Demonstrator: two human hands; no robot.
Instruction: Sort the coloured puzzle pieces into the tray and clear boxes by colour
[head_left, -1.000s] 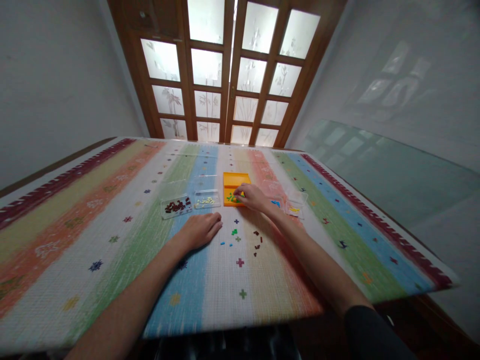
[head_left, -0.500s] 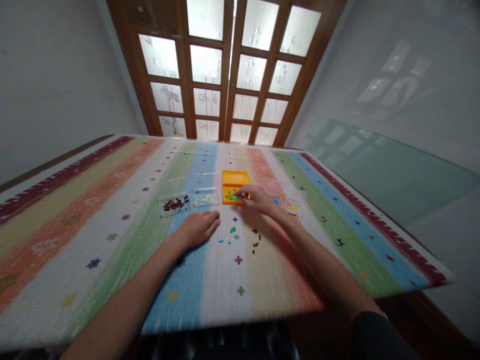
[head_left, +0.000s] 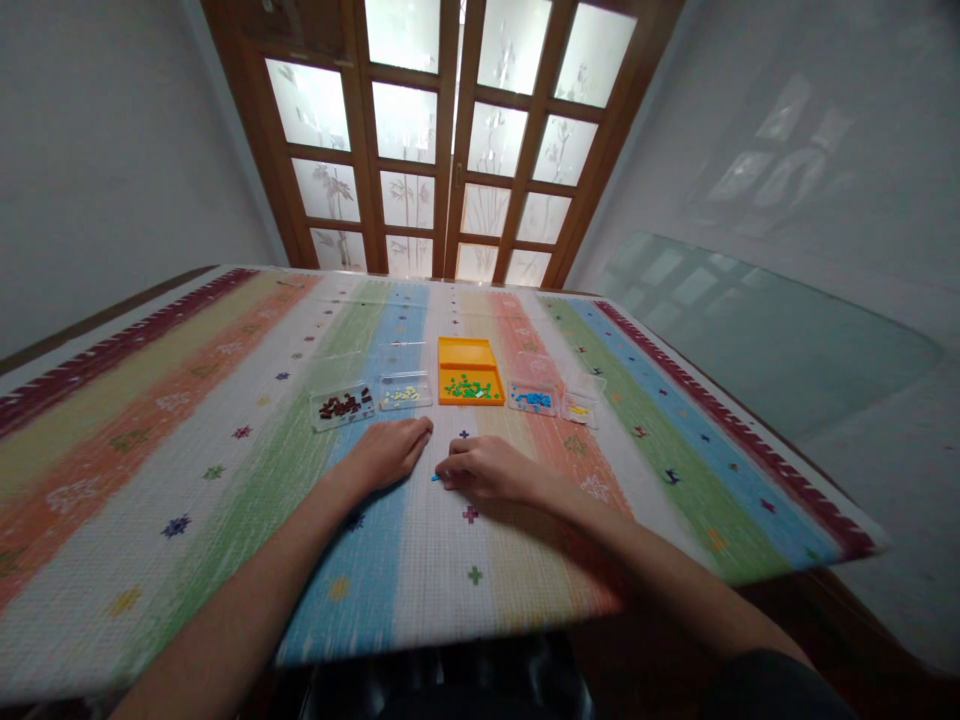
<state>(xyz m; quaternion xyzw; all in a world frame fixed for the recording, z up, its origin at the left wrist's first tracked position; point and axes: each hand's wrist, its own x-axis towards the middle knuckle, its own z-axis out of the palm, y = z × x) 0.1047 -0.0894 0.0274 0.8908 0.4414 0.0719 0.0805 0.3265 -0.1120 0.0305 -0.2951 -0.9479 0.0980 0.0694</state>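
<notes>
My right hand [head_left: 484, 468] rests on the striped cloth with its fingers curled over the small loose pieces near the middle; a tiny blue piece [head_left: 434, 477] shows at its fingertips. Whether it grips one I cannot make out. My left hand [head_left: 394, 448] lies flat beside it, fingers together and stretched out, holding nothing. Beyond the hands stands an orange tray [head_left: 466, 371] with green pieces in it.
A row of clear boxes flanks the tray: dark red pieces [head_left: 341, 407], pale yellow pieces [head_left: 404, 393], blue pieces [head_left: 533, 398] and yellow pieces [head_left: 581, 409]. The striped tablecloth [head_left: 187, 440] covers the table. A wooden glazed door [head_left: 450, 140] stands behind; a glass sheet [head_left: 750, 330] lies right.
My right hand has drawn back from the orange tray to the loose pieces near my left hand and now covers them. The left hand has stayed put.
</notes>
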